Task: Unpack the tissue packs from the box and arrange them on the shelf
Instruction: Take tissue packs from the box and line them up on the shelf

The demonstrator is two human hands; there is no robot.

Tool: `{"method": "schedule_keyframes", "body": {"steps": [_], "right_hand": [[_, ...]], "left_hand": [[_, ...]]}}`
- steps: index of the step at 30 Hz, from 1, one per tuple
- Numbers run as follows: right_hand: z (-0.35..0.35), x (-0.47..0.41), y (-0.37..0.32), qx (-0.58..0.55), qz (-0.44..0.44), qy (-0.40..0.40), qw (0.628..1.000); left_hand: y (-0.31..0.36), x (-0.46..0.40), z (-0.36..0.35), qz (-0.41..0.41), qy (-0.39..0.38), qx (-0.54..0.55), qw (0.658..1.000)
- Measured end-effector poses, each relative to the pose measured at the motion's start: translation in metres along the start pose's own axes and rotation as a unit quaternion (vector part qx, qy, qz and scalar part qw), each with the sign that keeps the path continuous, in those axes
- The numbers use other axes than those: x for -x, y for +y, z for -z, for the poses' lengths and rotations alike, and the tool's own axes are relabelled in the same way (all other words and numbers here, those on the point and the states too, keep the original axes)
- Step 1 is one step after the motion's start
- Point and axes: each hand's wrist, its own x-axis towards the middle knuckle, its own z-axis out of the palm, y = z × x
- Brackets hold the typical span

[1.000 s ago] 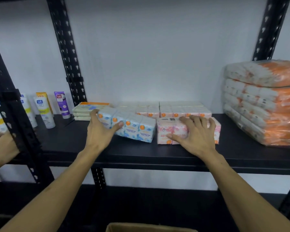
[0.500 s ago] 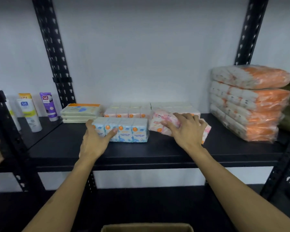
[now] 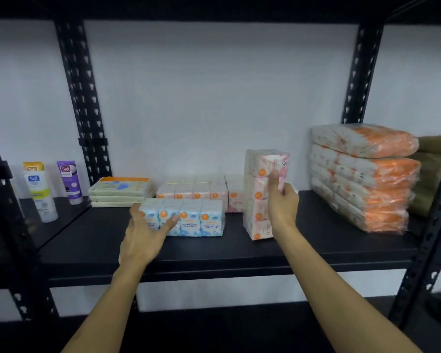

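A blue-and-white tissue pack (image 3: 196, 217) lies on the black shelf (image 3: 316, 240), left of centre. My left hand (image 3: 144, 235) grips its left end, thumb across the front and fingers round the far side. A pink-and-white tissue pack (image 3: 261, 189) stands on end to the right of it. My right hand (image 3: 281, 202) holds that pack at its right side, thumb pressed on the front face. Behind both packs a row of pale orange-dotted tissue packs (image 3: 191, 189) sits against the wall. The box is out of view.
A flat stack of cream packs (image 3: 120, 191) lies at the back left. Three cosmetic tubes (image 3: 40, 192) stand on the neighbouring shelf at far left. A tall pile of orange-and-white tissue bundles (image 3: 362, 177) fills the right end. Black uprights (image 3: 82, 98) frame the bay.
My right hand has tipped the pink pack from lying flat up onto its end. The blue pack, at first turned askew, now lies squared to the shelf's front edge under my left hand.
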Motion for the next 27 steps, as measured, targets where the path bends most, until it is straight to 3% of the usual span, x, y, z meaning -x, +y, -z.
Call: {"method": "schedule_keyframes", "body": {"steps": [2,4,6,8,10,16,20,24,27], "right_hand": [[0.006,-0.004,-0.009,0.011,0.038,-0.032,0.999],[0.012,-0.015,-0.023,0.04,0.133,-0.064,0.988],[0.017,-0.029,-0.041,0.143,0.223,-0.122,0.956],[0.02,-0.043,-0.054,0.24,0.259,-0.176,0.919],[0.021,-0.052,-0.058,0.249,0.267,-0.177,0.914],[0.053,-0.059,-0.035,0.109,0.191,-0.014,0.975],[0.076,-0.042,-0.011,0.029,0.125,0.035,0.991],[0.088,-0.025,0.027,0.034,0.039,0.048,0.998],[0.093,-0.021,0.046,0.107,-0.025,0.05,0.993]], "left_hand": [[0.0,-0.001,0.0,0.0,-0.001,-0.002,1.0],[-0.001,-0.001,0.0,-0.002,-0.001,-0.003,1.0],[-0.001,-0.002,0.0,-0.001,0.0,-0.003,1.0],[-0.001,-0.002,0.0,0.001,-0.001,-0.003,1.0],[-0.001,-0.002,0.0,0.003,-0.001,-0.003,1.0],[0.001,0.0,0.0,0.003,0.004,-0.006,1.0],[0.003,0.001,-0.001,0.005,0.005,-0.009,1.0],[0.003,0.002,-0.001,0.004,0.007,0.003,1.0],[0.002,-0.003,0.0,0.01,0.012,0.032,0.999]]}}
